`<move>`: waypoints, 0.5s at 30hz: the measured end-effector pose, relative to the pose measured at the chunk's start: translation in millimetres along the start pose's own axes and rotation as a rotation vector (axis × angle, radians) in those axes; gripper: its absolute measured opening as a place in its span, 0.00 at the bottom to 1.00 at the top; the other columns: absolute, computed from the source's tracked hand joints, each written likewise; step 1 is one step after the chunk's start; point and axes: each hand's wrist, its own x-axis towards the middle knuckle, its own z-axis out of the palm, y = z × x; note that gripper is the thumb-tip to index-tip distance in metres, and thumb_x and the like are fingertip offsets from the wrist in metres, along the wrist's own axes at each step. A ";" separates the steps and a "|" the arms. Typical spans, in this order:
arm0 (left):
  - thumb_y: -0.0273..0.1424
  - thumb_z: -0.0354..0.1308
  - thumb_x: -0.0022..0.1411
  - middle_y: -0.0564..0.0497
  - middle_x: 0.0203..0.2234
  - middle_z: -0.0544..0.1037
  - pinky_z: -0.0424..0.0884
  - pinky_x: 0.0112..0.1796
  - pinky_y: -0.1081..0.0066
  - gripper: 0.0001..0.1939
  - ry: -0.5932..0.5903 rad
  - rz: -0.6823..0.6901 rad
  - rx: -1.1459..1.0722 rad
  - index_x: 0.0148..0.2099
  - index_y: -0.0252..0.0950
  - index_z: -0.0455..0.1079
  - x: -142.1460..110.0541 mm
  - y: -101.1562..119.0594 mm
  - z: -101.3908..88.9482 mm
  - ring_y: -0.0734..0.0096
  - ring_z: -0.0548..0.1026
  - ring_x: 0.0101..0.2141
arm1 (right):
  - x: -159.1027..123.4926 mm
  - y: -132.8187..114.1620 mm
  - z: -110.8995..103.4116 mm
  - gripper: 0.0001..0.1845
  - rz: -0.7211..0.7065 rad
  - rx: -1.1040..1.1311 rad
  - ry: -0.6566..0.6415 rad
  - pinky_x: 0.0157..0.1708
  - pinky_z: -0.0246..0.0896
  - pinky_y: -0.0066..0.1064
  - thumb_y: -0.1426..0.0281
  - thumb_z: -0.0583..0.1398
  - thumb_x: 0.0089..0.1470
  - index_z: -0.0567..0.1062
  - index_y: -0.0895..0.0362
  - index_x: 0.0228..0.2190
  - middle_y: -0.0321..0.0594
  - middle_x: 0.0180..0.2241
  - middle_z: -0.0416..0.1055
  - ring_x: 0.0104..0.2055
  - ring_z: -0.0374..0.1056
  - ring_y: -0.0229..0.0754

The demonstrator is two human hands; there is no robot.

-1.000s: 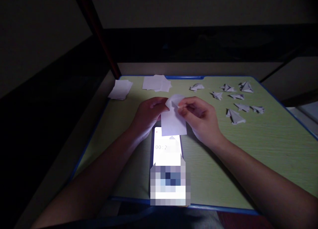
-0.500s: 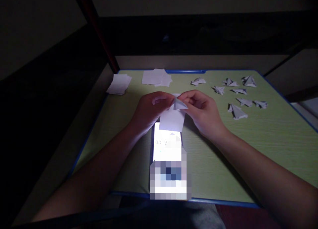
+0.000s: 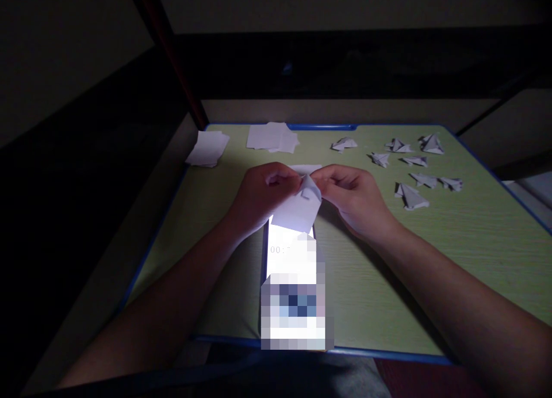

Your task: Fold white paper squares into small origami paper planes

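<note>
Between my two hands is a white sheet of paper (image 3: pixel 293 213), held above the table with its upper part folded and bent into a raised flap. My left hand (image 3: pixel 269 191) pinches it at the upper left, thumb near the fold. My right hand (image 3: pixel 349 194) grips the upper right side, its fingers curled and partly hidden behind the paper. Under the sheet's lower edge lies a lit phone (image 3: pixel 288 266) showing timer digits; part of its screen is pixelated.
On the green table (image 3: pixel 431 271) with a blue rim, a paper stack (image 3: pixel 208 149) lies at the back left and more loose sheets (image 3: pixel 269 138) beside it. Several folded paper pieces, including a larger one (image 3: pixel 411 196), are spread over the right side.
The right hand's grip has moved to the sheet's edge, and the upper part is now bent into a flap. The sheet has tilted. The view has shifted slightly.
</note>
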 end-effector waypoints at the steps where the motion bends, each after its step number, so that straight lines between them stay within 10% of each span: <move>1: 0.30 0.60 0.51 0.55 0.20 0.74 0.63 0.24 0.78 0.06 0.008 -0.001 0.012 0.26 0.33 0.71 -0.2 1.8 -0.2 0.79 0.68 0.23 | 0.1 0.4 -0.2 0.02 0.010 0.010 -0.002 0.25 0.55 0.29 0.69 0.68 0.44 0.80 0.54 0.25 0.33 0.22 0.73 0.23 0.63 0.33; 15: 0.32 0.61 0.51 0.54 0.20 0.74 0.66 0.27 0.76 0.07 -0.026 0.013 0.034 0.26 0.33 0.70 2.3 -1.1 -1.0 0.78 0.70 0.24 | 2.8 1.4 -3.8 0.04 0.074 0.011 -0.071 0.24 0.52 0.27 0.71 0.68 0.43 0.79 0.59 0.26 0.32 0.20 0.71 0.22 0.61 0.31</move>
